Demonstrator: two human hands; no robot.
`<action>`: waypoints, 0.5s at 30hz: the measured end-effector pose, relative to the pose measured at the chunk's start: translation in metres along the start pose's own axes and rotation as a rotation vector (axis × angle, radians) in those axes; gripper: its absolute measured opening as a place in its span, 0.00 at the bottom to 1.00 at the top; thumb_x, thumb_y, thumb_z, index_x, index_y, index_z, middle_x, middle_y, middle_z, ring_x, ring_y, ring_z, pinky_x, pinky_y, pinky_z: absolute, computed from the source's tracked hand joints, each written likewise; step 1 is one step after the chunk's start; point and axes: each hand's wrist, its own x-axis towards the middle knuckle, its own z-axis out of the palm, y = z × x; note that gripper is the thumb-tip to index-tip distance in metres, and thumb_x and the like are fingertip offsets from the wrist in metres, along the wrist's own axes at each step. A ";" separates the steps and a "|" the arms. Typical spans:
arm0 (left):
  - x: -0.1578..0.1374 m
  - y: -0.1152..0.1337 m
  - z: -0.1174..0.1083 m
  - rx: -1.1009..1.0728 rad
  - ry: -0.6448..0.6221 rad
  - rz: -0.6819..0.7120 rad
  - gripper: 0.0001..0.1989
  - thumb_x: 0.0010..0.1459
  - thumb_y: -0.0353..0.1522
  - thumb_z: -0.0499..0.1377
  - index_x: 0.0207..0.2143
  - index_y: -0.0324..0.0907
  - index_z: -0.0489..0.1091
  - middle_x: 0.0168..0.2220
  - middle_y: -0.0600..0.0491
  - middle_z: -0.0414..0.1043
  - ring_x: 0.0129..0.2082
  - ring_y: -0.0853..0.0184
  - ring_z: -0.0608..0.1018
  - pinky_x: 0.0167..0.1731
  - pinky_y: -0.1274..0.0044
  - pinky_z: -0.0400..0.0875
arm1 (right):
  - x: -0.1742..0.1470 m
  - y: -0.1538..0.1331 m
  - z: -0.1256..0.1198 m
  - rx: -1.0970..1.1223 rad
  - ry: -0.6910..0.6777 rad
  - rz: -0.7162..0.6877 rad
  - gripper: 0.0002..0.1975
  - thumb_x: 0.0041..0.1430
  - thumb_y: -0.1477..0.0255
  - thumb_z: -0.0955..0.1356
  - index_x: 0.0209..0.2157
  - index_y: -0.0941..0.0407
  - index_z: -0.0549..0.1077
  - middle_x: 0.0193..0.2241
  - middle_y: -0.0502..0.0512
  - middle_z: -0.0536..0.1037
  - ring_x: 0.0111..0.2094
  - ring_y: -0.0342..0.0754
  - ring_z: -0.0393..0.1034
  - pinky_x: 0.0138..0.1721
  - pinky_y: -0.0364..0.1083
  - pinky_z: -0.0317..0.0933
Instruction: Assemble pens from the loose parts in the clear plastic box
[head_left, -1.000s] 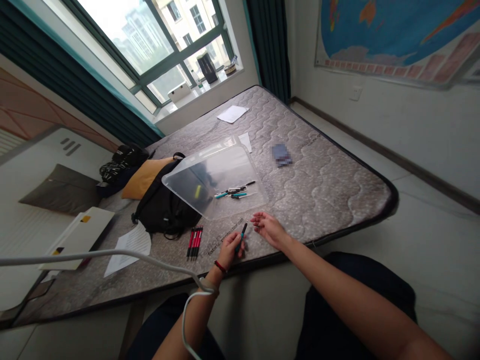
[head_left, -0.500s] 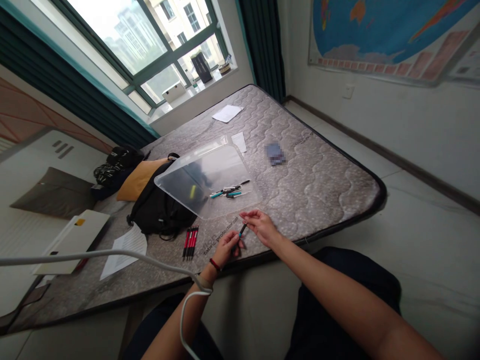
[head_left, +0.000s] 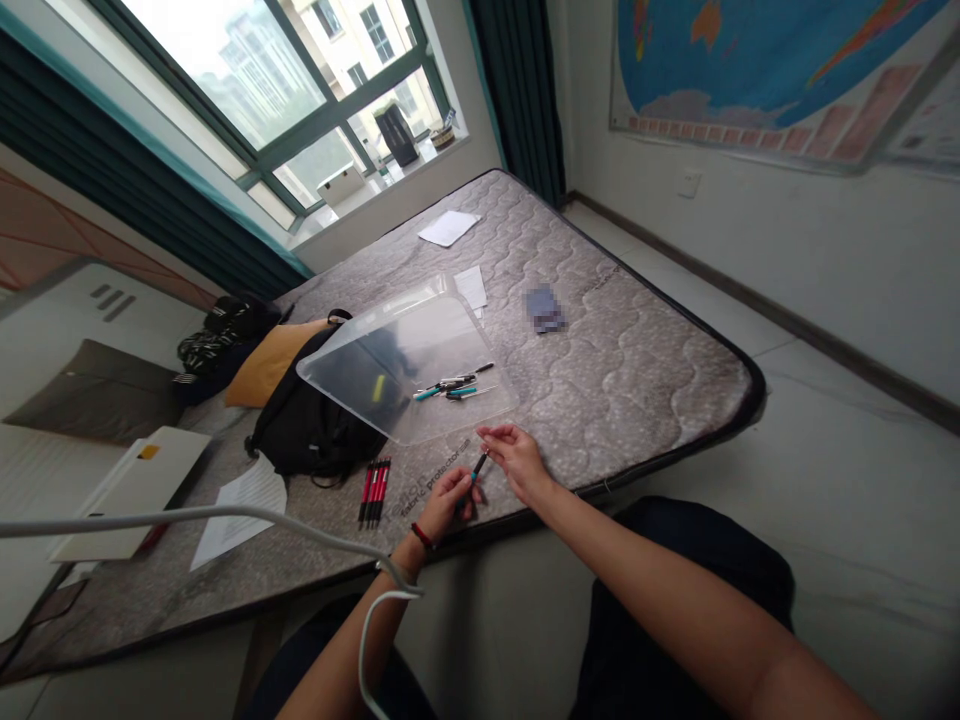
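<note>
A black pen with a teal section (head_left: 474,474) is gripped in my left hand (head_left: 450,497), its tip pointing up toward the right. Close to that tip, my right hand (head_left: 517,460) is closed in a pinch of thumb and fingers. Whatever sits in the pinch is too small to make out. Beyond both hands lies a clear plastic bin (head_left: 352,385), with several loose pen parts (head_left: 454,386) in black, white and teal inside. Several red and black pens (head_left: 374,493) lie side by side to the left of my left hand.
All this rests on a grey mattress (head_left: 637,380). A black backpack (head_left: 315,430) lies left of the bin, near papers (head_left: 244,505) and a white folder (head_left: 142,480). A pale cable (head_left: 300,528) crosses above my left forearm. More paper (head_left: 450,228) lies far back.
The whole view has shifted slightly. Both hands keep nearly the same pose, with the pen still in my left hand and my right fingers by its tip.
</note>
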 end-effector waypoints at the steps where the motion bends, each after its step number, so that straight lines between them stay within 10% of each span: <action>1: 0.000 0.000 0.000 0.002 0.000 -0.001 0.21 0.57 0.48 0.61 0.37 0.38 0.67 0.26 0.56 0.73 0.14 0.77 0.67 0.16 0.82 0.56 | 0.001 0.000 0.000 0.001 0.008 -0.003 0.16 0.38 0.72 0.78 0.28 0.55 0.70 0.37 0.55 0.81 0.42 0.49 0.74 0.45 0.47 0.65; 15: -0.002 0.002 0.001 -0.017 0.020 0.015 0.19 0.58 0.46 0.60 0.37 0.38 0.68 0.25 0.55 0.73 0.14 0.77 0.67 0.16 0.82 0.56 | 0.000 0.006 0.000 -0.090 -0.075 0.020 0.20 0.39 0.71 0.77 0.35 0.55 0.69 0.38 0.57 0.81 0.45 0.51 0.75 0.46 0.48 0.65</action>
